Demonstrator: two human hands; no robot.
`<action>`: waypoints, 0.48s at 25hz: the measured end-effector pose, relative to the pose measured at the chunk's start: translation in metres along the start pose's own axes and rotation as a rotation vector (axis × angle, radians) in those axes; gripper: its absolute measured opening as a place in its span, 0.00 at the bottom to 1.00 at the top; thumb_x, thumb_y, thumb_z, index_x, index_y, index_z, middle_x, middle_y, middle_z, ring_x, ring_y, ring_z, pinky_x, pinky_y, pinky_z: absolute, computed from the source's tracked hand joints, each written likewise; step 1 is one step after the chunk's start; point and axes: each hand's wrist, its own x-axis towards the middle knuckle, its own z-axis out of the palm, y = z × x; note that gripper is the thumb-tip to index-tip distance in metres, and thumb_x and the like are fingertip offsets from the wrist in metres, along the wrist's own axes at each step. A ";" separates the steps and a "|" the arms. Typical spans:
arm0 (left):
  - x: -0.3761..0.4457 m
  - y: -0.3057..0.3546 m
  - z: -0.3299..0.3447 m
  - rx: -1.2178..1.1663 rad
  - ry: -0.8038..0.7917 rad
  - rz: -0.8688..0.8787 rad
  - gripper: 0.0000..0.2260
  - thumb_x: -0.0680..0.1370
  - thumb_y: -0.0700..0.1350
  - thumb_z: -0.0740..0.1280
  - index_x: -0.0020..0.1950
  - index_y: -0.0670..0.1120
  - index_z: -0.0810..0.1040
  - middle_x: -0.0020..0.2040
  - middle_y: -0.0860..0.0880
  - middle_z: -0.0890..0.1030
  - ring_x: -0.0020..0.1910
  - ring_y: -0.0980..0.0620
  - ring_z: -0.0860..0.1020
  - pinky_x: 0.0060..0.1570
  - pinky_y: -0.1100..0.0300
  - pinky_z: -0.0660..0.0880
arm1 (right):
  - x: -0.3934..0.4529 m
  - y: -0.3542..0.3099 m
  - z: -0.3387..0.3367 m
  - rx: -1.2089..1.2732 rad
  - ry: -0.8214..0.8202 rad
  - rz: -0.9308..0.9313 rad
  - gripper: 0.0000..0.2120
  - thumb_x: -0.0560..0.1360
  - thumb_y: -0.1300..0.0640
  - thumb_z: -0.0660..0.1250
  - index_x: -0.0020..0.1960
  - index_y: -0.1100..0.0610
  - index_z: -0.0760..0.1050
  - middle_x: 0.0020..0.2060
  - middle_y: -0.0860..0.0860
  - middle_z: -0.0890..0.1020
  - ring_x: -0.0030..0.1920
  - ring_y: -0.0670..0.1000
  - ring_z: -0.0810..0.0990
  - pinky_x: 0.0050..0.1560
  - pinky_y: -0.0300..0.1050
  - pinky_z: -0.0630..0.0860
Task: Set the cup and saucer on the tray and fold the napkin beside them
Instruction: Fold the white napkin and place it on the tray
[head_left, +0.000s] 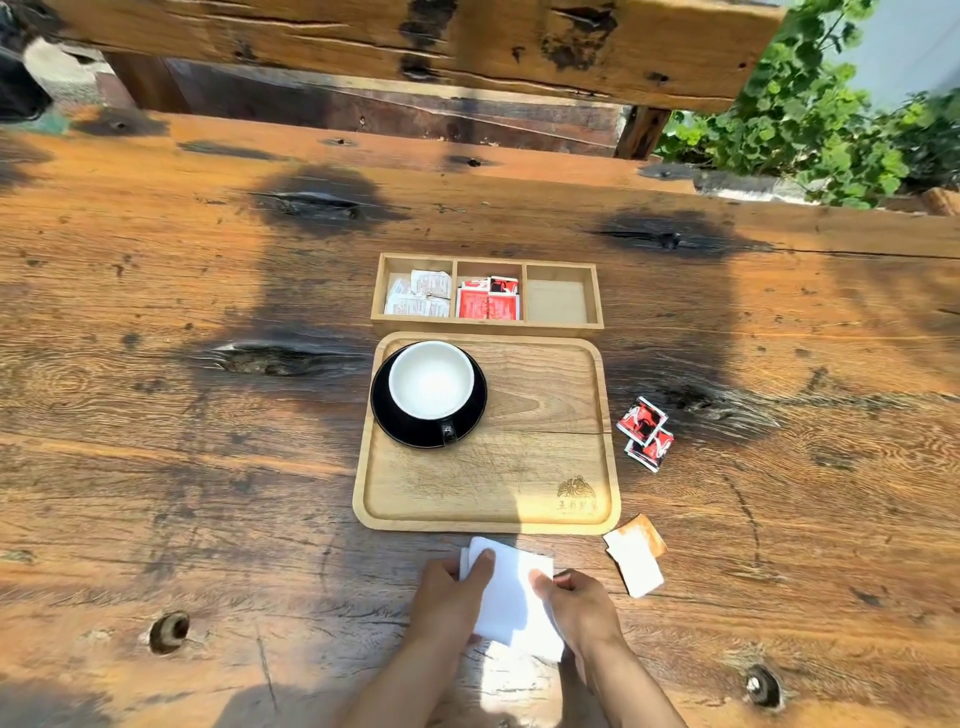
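Observation:
A white-lined cup (431, 378) with a black handle sits on a black saucer (387, 415) in the far left corner of the wooden tray (545, 467). Just in front of the tray's near edge lies a white napkin (511, 597) on the table, held between both hands. My left hand (452, 597) grips its left edge with the thumb on top. My right hand (579, 603) pinches its right edge.
A three-compartment wooden box (487, 325) with white and red sachets stands behind the tray. Two red sachets (645, 434) lie right of the tray, and two white-and-brown sachets (635, 556) lie by its near right corner. A bench and green plants are beyond the table.

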 end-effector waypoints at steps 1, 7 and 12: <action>0.000 0.001 0.000 -0.048 -0.046 -0.029 0.15 0.75 0.55 0.68 0.50 0.43 0.78 0.46 0.42 0.83 0.44 0.44 0.82 0.36 0.59 0.80 | -0.002 0.001 -0.002 0.025 -0.022 -0.003 0.17 0.71 0.45 0.70 0.32 0.55 0.70 0.29 0.50 0.78 0.34 0.53 0.76 0.43 0.45 0.72; -0.017 0.002 -0.005 -0.276 -0.257 -0.007 0.12 0.79 0.51 0.64 0.54 0.44 0.79 0.49 0.38 0.84 0.49 0.36 0.83 0.44 0.40 0.79 | -0.013 0.015 -0.013 0.255 -0.062 -0.077 0.12 0.70 0.50 0.74 0.44 0.57 0.76 0.38 0.53 0.81 0.39 0.51 0.78 0.44 0.44 0.73; -0.027 0.005 -0.022 -0.286 -0.360 0.031 0.12 0.80 0.49 0.63 0.56 0.42 0.79 0.51 0.39 0.85 0.53 0.37 0.82 0.52 0.39 0.78 | -0.028 0.006 -0.031 0.521 -0.450 -0.071 0.10 0.72 0.54 0.71 0.52 0.56 0.79 0.46 0.55 0.86 0.41 0.51 0.84 0.37 0.43 0.79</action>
